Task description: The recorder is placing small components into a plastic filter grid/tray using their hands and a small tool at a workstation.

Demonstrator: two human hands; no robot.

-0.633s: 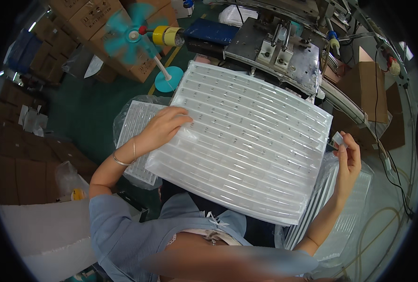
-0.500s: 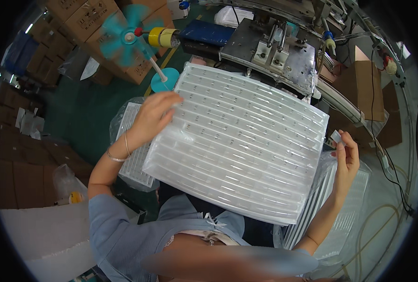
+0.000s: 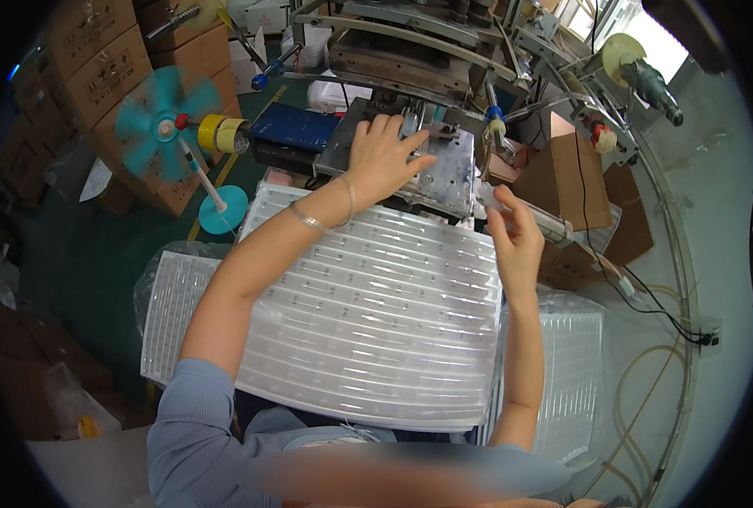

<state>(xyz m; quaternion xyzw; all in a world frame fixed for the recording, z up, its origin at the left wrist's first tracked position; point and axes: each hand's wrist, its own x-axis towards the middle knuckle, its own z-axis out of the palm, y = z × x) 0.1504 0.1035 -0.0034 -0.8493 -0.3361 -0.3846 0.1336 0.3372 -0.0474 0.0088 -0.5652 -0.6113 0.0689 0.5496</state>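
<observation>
My left hand (image 3: 382, 157) reaches over the metal plate (image 3: 454, 173) of the machine, fingers spread beside the small clamp fixture (image 3: 412, 121). Nothing shows in its grasp, though part of the fixture is hidden behind it. At the plate's right corner, my right hand (image 3: 519, 241) is raised with thumb and forefinger curled around a small translucent piece (image 3: 486, 196). Below both hands lies a large white ribbed tray (image 3: 368, 313) with rows of small clear pieces under shiny film. My left forearm crosses above its left part.
A teal fan (image 3: 165, 129) with blurred blades stands at the left, near stacked cartons (image 3: 105, 76). More ribbed trays lie at the left (image 3: 173, 296) and the right (image 3: 567, 372). An open carton (image 3: 563, 182), cables and hoses are at the right.
My left hand has moved from the tray's left edge forward onto the machine plate. My right hand has carried the small piece forward to the plate's corner. The view has shifted.
</observation>
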